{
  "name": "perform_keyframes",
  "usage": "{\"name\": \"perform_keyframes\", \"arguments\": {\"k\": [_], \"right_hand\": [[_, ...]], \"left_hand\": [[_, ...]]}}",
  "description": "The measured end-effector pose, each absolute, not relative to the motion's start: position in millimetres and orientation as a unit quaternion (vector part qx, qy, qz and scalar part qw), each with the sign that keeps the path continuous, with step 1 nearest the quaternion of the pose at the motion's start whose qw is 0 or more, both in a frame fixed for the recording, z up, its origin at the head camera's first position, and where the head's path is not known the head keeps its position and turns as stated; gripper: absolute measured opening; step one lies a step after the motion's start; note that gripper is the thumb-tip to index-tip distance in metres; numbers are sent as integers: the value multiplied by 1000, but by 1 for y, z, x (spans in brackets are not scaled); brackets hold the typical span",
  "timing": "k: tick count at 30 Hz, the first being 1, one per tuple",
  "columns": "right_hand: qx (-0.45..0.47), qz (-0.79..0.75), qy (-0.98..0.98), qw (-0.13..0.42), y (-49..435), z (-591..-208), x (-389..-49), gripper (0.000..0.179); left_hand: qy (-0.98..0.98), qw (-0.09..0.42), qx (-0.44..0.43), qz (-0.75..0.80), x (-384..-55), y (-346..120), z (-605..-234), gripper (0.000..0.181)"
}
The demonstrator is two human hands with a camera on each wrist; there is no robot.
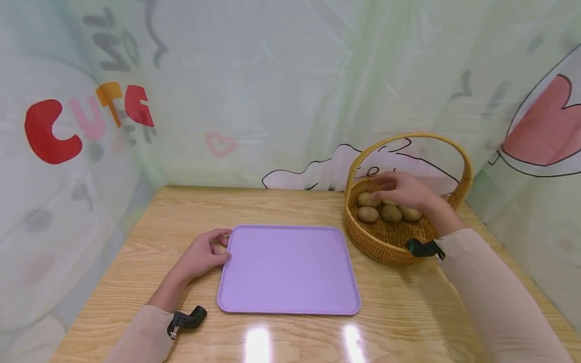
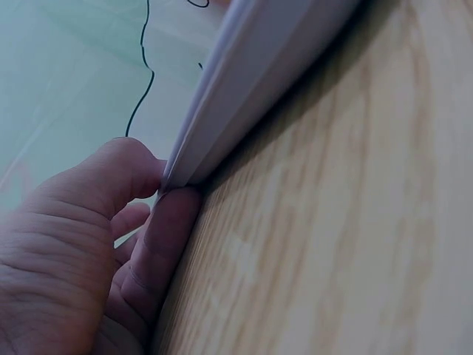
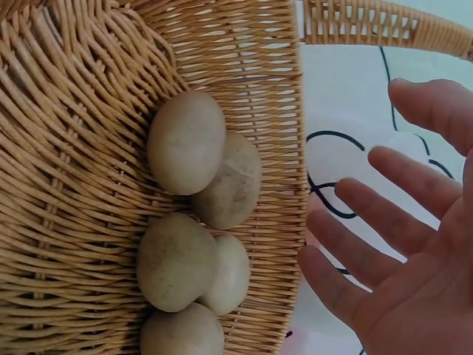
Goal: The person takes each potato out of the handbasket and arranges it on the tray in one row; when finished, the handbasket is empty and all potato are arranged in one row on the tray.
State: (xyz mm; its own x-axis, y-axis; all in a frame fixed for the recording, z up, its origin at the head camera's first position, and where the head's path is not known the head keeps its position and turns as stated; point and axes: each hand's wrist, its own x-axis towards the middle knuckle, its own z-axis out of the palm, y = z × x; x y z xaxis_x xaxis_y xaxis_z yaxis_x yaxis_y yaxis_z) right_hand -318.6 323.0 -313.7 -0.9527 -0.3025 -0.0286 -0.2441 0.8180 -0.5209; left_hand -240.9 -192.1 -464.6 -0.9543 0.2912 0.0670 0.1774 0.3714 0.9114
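A purple rectangular tray (image 1: 288,272) lies flat on the wooden table. At its left edge, my left hand (image 1: 205,254) pinches the rim between thumb and fingers; the left wrist view shows the tray's edge (image 2: 244,89) meeting the thumb and a finger. My right hand (image 1: 404,190) hovers over the back of a wicker basket (image 1: 369,247), under its arched handle. In the right wrist view the fingers (image 3: 384,214) are spread and hold nothing. Several brown potatoes (image 1: 391,214) lie in the basket, grouped toward its back wall; my right hand partly covers some in the head view.
The basket's tall handle (image 1: 353,174) arches above the right arm. Behind the wooden table (image 1: 272,206) hangs a printed curtain (image 1: 254,101), which also closes off both sides. Black wrist cameras (image 1: 189,318) sit on both sleeves.
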Motion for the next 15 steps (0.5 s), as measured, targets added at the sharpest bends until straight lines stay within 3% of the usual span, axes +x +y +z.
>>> {"name": "perform_keyframes", "arguments": {"k": [15], "right_hand": [[-195, -247, 944, 94, 321, -332, -333, 52]], "left_hand": [[832, 50, 134, 535, -230, -183, -446, 61]]}}
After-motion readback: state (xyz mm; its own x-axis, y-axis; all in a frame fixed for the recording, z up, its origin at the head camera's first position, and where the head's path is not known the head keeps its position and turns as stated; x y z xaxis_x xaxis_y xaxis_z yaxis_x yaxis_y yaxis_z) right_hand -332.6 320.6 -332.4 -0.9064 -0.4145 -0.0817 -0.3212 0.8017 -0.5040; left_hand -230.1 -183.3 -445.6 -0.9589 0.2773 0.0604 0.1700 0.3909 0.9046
